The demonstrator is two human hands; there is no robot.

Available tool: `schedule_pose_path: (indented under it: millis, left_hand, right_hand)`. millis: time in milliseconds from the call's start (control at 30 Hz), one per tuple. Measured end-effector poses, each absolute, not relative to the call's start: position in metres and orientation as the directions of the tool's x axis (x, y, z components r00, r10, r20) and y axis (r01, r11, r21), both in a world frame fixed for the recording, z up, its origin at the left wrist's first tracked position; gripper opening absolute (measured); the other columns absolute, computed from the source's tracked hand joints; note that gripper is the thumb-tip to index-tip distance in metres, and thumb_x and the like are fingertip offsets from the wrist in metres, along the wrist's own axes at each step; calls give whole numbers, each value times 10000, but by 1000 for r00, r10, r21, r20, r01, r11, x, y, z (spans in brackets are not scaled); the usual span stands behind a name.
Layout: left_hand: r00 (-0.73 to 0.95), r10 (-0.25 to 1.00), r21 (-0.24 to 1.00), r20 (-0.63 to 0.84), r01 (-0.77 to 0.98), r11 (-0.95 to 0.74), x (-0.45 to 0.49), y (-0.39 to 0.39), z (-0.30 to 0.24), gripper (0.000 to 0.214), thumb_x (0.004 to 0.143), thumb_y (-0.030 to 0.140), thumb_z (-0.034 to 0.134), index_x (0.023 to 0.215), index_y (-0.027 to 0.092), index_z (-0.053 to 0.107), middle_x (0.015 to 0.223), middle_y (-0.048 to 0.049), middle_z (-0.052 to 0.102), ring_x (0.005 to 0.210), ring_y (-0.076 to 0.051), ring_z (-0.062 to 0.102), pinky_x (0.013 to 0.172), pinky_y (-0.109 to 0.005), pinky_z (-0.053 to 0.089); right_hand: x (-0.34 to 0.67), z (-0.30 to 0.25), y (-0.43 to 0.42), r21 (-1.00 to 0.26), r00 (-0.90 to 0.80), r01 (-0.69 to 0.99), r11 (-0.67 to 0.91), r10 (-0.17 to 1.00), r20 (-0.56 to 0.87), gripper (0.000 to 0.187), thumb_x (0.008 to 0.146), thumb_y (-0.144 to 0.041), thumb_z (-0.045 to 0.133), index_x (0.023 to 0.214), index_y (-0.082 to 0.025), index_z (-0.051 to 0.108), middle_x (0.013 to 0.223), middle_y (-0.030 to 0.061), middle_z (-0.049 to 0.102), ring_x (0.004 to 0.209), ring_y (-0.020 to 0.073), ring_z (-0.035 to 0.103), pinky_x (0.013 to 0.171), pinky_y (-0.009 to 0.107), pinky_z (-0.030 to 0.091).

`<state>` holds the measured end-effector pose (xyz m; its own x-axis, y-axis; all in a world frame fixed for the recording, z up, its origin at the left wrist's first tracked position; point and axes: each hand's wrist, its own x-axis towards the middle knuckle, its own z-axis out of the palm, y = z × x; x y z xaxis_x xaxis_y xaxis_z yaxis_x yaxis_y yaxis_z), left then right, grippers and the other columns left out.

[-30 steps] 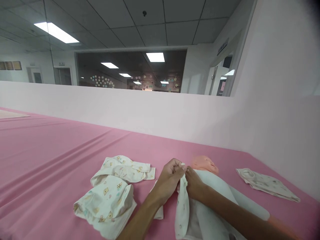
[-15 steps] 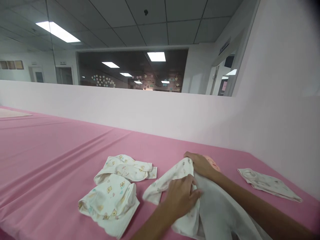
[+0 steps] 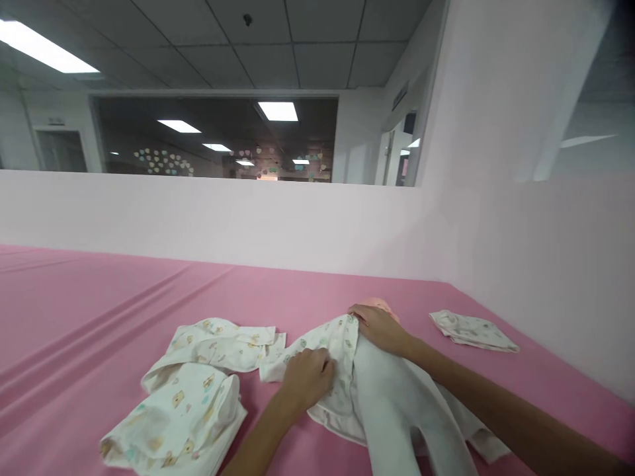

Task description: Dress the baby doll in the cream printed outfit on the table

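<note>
Two bare hands working on one garment. Left hand [image 3: 305, 378] clenching white animal-print cotton baby garment [image 3: 338, 338], pressing it onto pink bedsheet [image 3: 99, 304]. Right hand [image 3: 380, 328] gripping garment's top edge, touching peach doll head [image 3: 377, 303]. Garment lying draped against doll's white cloth body [image 3: 391, 403]. Crumpled printed clothes pile [image 3: 188, 396] lying near, left. Small printed cloth [image 3: 471, 330] lying well apart, right.

soft ceiling light, blurred edges

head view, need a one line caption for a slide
Left hand and right hand on a printed garment spread beneath a doll on a pink sheet, other clothes nearby.
</note>
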<state>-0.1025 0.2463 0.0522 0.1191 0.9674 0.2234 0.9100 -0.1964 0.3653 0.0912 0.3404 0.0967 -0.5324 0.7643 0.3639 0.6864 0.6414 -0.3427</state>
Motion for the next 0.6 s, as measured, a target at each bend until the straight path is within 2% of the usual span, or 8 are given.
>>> schedule_pose_path:
  millis: [100,167,233,333,433,533,600]
  left_hand:
    - [113,967,348,228,918,-189,-101,247,52,272,880,285,315,627,199,359,631,-4,552,569,-143,427,541,-291,221]
    - [96,961,335,259,924,-183,-99,246,55,284,891,295,303,623,203,324,599,6,507,555,-143,381,545,-295,211]
    - [83,952,348,295,918,-188,-98,245,60,299,903,313,296,624,207,298,579,18,468,552,-143,358,549,-296,209]
    - [42,945,439,325,878,-190,-90,248,72,341,921,368,305,622,208,266,547,39,402,532,-132,337,543,-288,214]
    - [23,923,509,385,828,-233,-65,257,92,358,926,407,321,630,212,270,549,47,392,535,-125,340,541,-278,246]
    - [166,878,462,449,798,-387,-13,271,114,306,922,359,332,654,213,358,640,30,505,606,-131,434,574,-273,310]
    - [380,817,382,435,744,-549,31,283,124,275,927,333,322,728,212,468,781,4,600,719,-143,524,639,-273,373]
  right_hand:
    - [122,92,315,-384,-425,717,582,801,421,292,910,-304,341,971,-237,619,1029,42,686,953,211,599,835,341,411]
    - [161,78,294,-435,-281,767,472,856,433,294,907,-361,345,936,-236,609,998,52,679,900,216,603,783,342,438]
    - [210,55,274,-490,-95,824,285,922,376,304,902,-420,344,833,-245,583,870,36,665,783,208,604,689,330,456]
    - [276,12,249,-462,55,884,67,968,245,342,861,-511,390,647,-258,475,674,26,596,627,231,572,557,359,437]
    - [305,-21,235,-492,76,870,33,977,200,372,845,-558,429,616,-268,467,715,51,623,670,273,601,579,418,450]
    - [297,-31,235,-514,74,857,49,973,217,319,820,-505,484,607,-269,459,747,58,633,717,288,602,617,442,458]
    - [285,-27,238,-530,40,844,82,976,216,213,783,-382,519,612,-270,459,757,53,639,746,284,601,653,436,460]
